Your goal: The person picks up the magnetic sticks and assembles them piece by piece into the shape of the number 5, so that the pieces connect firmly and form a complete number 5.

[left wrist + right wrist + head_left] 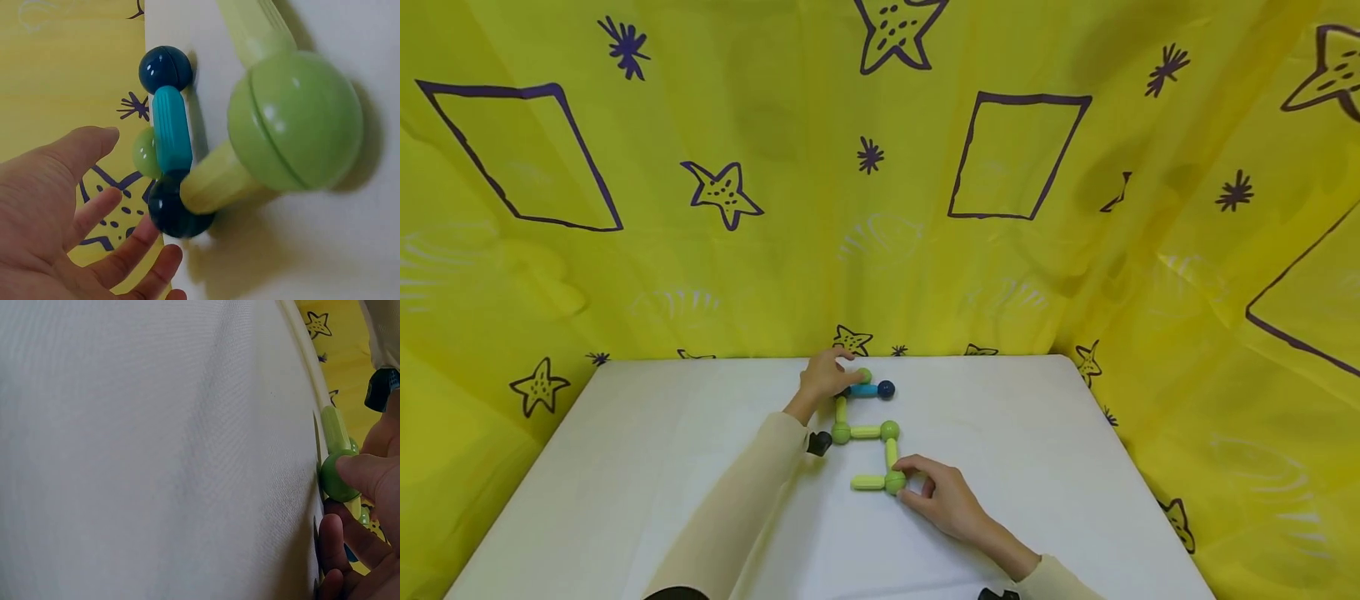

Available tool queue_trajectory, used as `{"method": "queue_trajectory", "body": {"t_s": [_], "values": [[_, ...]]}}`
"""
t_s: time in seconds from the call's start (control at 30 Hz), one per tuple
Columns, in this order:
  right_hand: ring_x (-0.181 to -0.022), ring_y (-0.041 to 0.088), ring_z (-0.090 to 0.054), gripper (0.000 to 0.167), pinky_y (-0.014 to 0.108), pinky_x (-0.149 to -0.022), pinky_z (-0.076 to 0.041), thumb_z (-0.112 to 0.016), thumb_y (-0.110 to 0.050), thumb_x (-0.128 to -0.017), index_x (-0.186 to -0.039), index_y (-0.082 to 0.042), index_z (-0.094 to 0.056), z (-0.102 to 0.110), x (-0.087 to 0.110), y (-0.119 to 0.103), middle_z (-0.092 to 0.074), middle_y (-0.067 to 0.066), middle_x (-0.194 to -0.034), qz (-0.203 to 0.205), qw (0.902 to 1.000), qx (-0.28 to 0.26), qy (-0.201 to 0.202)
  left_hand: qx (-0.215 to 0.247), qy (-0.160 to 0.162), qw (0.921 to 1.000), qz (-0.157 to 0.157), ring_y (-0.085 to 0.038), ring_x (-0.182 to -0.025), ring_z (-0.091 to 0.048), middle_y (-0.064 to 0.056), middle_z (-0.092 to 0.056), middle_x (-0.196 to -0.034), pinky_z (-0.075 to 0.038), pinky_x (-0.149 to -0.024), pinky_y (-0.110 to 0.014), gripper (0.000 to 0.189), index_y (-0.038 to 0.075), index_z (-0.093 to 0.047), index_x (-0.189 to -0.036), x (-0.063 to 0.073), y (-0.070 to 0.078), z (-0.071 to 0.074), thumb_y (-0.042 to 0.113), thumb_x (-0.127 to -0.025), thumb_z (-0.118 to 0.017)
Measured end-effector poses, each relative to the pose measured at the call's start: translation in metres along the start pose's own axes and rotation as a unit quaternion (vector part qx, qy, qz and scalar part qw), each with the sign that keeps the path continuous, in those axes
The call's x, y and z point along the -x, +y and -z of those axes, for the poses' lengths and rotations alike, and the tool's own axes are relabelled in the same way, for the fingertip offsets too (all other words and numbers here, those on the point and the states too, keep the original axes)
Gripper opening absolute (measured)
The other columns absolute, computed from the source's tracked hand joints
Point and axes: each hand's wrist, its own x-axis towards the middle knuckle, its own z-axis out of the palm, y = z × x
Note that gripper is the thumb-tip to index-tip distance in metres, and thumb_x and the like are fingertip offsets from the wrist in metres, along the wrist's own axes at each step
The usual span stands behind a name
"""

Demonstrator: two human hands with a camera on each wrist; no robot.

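A zigzag chain of toy building rods and balls lies on the white table. At its near end my right hand (947, 504) pinches a green ball (338, 476) between thumb and fingers; a pale green rod (868, 482) points left from that ball. My left hand (822, 377) is at the far end with fingers spread, its fingertips right by a dark blue ball (178, 209). From there a light blue rod (172, 131) runs to a second dark blue ball (886, 389). Another green ball (145, 153) sits behind the light blue rod, partly hidden.
In the chain's middle, a pale green rod (866, 432) joins two green balls, with further rods leading to both ends. The white table (1037, 442) meets a yellow curtain (805, 250) printed with stars at the back and sides. Black wrist straps sit at the cuffs.
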Motion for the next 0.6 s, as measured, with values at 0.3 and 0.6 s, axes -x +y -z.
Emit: {"method": "queue_trajectory", "body": {"t_s": [0.3, 0.6], "values": [[-0.059, 0.000, -0.049, 0.034, 0.021, -0.055, -0.045, -0.079, -0.009, -0.090, -0.121, -0.018, -0.070, 0.002, 0.000, -0.002, -0.071, -0.005, -0.108, 0.001, 1.0000, -0.002, 0.002, -0.023, 0.033, 0.9987, 0.031, -0.036, -0.128, -0.055, -0.015, -0.063, -0.138, -0.028, -0.111, -0.066, 0.045, 0.010, -0.070, -0.124, -0.003, 0.010, -0.019, 0.038, -0.089, -0.078], [-0.059, 0.000, -0.049, 0.034, 0.021, -0.054, -0.044, -0.079, -0.010, -0.089, -0.121, -0.018, -0.071, 0.001, 0.001, -0.003, -0.071, -0.004, -0.107, 0.001, 1.0000, -0.003, 0.004, -0.057, 0.053, 0.9964, 0.032, -0.033, -0.115, -0.060, -0.013, -0.069, -0.127, -0.036, -0.105, -0.060, 0.040, 0.010, -0.073, -0.113, -0.008, 0.007, -0.029, 0.039, -0.086, -0.081]]}}
